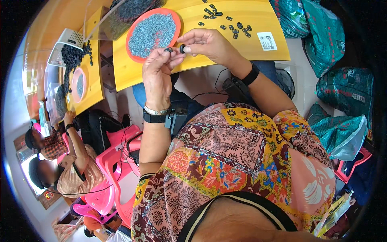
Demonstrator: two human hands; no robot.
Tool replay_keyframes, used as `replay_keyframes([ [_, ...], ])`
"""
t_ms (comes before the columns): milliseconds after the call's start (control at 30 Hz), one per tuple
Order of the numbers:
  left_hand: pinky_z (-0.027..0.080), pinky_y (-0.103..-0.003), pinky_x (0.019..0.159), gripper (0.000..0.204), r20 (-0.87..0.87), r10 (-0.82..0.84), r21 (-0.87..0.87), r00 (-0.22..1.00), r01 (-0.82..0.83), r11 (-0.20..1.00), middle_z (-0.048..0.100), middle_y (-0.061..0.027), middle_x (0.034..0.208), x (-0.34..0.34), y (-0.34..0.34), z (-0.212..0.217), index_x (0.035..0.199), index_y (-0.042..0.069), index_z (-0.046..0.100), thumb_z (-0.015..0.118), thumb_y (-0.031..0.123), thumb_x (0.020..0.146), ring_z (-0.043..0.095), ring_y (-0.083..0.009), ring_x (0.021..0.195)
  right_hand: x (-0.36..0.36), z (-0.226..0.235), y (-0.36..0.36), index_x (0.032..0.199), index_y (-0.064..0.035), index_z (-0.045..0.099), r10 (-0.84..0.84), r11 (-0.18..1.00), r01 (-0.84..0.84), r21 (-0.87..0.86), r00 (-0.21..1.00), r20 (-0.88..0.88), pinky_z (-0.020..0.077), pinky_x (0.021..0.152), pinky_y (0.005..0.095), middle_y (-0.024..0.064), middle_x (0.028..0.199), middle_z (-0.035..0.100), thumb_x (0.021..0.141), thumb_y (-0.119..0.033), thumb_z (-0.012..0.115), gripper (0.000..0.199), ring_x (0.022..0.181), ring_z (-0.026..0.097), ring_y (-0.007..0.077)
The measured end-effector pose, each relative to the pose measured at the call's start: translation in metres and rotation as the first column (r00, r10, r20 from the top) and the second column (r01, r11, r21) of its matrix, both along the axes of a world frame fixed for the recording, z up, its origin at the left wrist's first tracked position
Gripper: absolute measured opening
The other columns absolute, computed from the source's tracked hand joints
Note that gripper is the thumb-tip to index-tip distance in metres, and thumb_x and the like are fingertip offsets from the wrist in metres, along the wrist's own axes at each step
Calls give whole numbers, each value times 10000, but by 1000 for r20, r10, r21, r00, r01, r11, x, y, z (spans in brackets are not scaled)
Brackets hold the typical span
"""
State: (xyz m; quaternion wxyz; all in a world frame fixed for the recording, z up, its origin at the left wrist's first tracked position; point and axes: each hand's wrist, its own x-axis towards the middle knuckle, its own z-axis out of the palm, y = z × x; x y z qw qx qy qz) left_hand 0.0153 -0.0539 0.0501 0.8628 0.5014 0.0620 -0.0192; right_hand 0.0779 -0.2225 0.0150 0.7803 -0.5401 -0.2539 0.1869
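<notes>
Both of my hands meet over the near edge of the yellow table. Pinched in the fingers of my left hand is a small dark part; its exact kind is too small to make out. My right hand grips a small round black part between thumb and fingers, close beside the left fingertips. Just beyond the left hand sits a round orange-red tray, filled with small silver screws. Several small black oblong parts lie scattered on the table to the right.
A clear bin of dark parts stands behind the tray. Left, another yellow table holds a tipped white basket spilling black parts and a pink tray. Co-workers sit on pink chairs. Green sacks stand at right.
</notes>
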Motion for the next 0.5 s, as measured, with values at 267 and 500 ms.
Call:
replay_keyframes([
  [267, 536, -344, 761, 83, -19, 20, -50, 1000, -21, 999, 603, -178, 898, -2, 2, -5, 869, -13, 514, 449, 39, 873, 639, -280, 809, -3, -3, 0, 917, 20, 621, -20, 996, 12, -91, 996, -88, 464, 614, 193, 42, 795, 639, 823, -109, 639, 161, 690, 580, 66],
  [500, 538, -351, 760, 83, -17, 25, -106, 1000, -27, 994, 604, -184, 889, -5, 4, -11, 881, -19, 506, 441, 32, 873, 638, -278, 785, -1, -12, 0, 874, 12, 625, 16, 985, -29, -168, 997, -73, 436, 569, 187, 24, 737, 617, 810, -103, 663, 137, 642, 551, 56],
])
